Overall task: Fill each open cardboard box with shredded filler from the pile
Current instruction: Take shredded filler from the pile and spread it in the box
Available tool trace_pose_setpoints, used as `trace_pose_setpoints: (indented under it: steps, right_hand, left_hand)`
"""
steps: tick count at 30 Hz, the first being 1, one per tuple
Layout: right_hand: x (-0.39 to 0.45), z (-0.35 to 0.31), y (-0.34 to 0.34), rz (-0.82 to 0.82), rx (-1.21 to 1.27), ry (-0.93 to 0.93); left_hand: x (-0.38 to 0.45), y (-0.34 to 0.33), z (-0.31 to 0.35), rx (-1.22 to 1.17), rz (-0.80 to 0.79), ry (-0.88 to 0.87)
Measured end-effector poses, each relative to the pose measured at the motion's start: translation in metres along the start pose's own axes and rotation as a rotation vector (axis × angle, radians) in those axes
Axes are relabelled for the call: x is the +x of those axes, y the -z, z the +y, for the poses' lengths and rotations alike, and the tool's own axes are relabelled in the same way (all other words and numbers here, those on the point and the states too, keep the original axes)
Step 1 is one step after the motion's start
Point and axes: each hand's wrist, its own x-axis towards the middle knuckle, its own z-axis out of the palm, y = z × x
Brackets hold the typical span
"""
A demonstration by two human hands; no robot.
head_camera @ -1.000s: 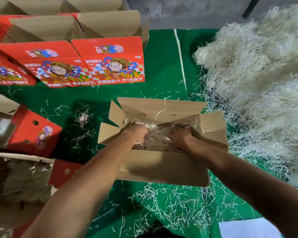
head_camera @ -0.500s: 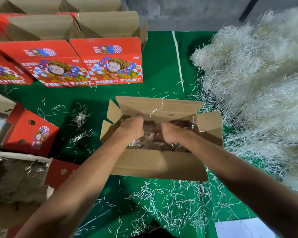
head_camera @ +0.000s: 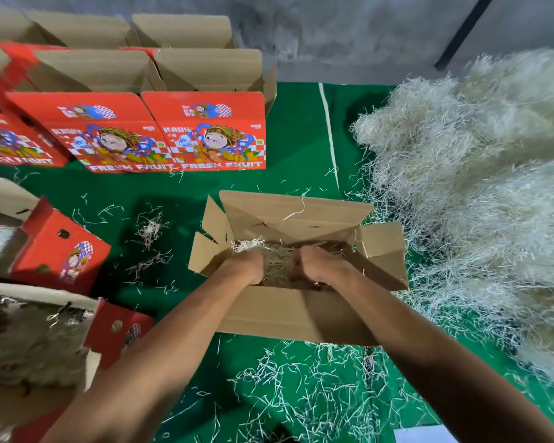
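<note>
Pile (head_camera: pixel 480 193) lies to the right of the box (head_camera: pixel 288 314), touching its right flap; right hand (head_camera: pixel 320 266) is the nearer. Box long axis runs left to right. Both hands sit inside it, left hand (head_camera: pixel 247 266) beside right, on the filler (head_camera: pixel 277 266). Fingers curl down into the shreds; whether pressing or gripping, cannot tell. Next reach, likely rightward.

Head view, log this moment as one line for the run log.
step: packing filler | left hand: in open box, on filler | right hand: same | fingers: hidden | pile: right of box
</note>
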Motion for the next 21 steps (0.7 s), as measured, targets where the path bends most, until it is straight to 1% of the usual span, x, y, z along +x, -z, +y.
trace_pose_setpoints:
  steps: [1, 2, 3, 4, 6, 7, 9, 11, 13, 14, 15, 17, 18, 19, 21]
  right_hand:
    - [0.002, 0.009, 0.0, -0.031, -0.061, -0.076]
    - [0.003, 0.016, -0.003, -0.086, -0.135, -0.132]
    - [0.001, 0.023, -0.009, -0.135, -0.194, -0.157]
    - [0.0, 0.028, -0.017, -0.202, -0.257, -0.172]
    - [-0.002, 0.036, -0.032, -0.325, -0.303, -0.14]
    - [-0.004, 0.038, -0.037, -0.366, -0.278, -0.114]
    - [-0.005, 0.035, -0.041, -0.43, -0.299, -0.074]
    - [-0.009, 0.03, -0.036, -0.46, -0.302, -0.079]
    - [-0.01, 0.026, -0.024, -0.416, -0.296, -0.09]
    - [-0.009, 0.024, -0.017, -0.361, -0.306, -0.103]
    - [-0.009, 0.019, -0.01, -0.279, -0.316, -0.109]
    - [-0.007, 0.01, -0.003, -0.062, -0.331, -0.041]
    - [-0.006, 0.007, -0.005, 0.038, -0.299, -0.005]
    - [-0.006, 0.005, -0.007, 0.07, -0.258, 0.019]
    - [-0.007, 0.006, -0.011, -0.021, -0.181, 0.086]
  left_hand:
    - [0.0, 0.002, 0.001, -0.014, 0.055, -0.006]
    - [0.0, 0.004, 0.004, -0.031, 0.075, -0.014]
    - [-0.001, 0.006, 0.007, -0.048, 0.042, -0.021]
    - [-0.002, 0.004, 0.01, -0.043, -0.037, -0.034]
    - [0.0, -0.007, 0.014, 0.01, -0.182, -0.029]
    - [0.003, -0.013, 0.014, 0.056, -0.217, -0.016]
    - [0.006, -0.023, 0.01, 0.184, -0.218, 0.008]
    - [0.007, -0.025, 0.011, 0.229, -0.187, 0.009]
    - [0.011, -0.024, 0.014, 0.135, -0.124, -0.024]
    - [0.012, -0.022, 0.016, 0.092, -0.062, -0.04]
    - [0.014, -0.02, 0.017, 0.072, 0.03, -0.052]
    - [0.019, -0.018, 0.021, 0.041, 0.204, -0.069]
    - [0.024, -0.02, 0.022, 0.039, 0.229, -0.079]
    - [0.027, -0.02, 0.022, 0.065, 0.183, -0.082]
    - [0.034, -0.024, 0.017, 0.135, 0.0, -0.053]
